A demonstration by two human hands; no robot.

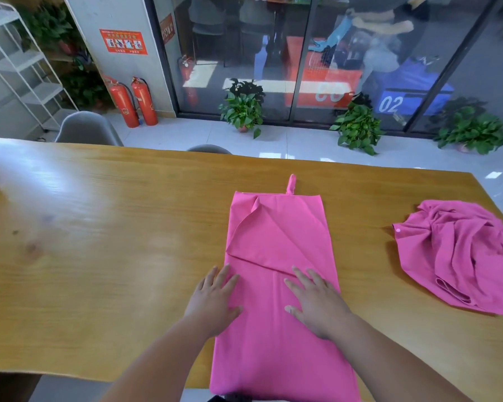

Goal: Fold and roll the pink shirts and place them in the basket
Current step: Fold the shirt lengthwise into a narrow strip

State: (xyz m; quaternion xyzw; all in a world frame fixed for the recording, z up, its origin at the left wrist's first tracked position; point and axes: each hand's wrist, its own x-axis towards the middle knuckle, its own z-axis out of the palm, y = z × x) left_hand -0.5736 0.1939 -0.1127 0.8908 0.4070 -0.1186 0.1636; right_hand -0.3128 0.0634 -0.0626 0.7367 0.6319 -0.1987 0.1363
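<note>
White numerals "02" stand on the blue fabric-sided box [413, 97] behind the dark-framed glass wall [238, 47], at rt. The orange box [311, 82] next to it shows white chars, approx. "CO", partly cut off. Text on the red rectangular wall poster [123, 42] is too small to read.

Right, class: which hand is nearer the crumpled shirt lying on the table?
Right. The right hand presses flat on the folded shirt, on the side toward the crumpled shirt; the left hand rests on the folded shirt's opposite edge, farther away.
</note>
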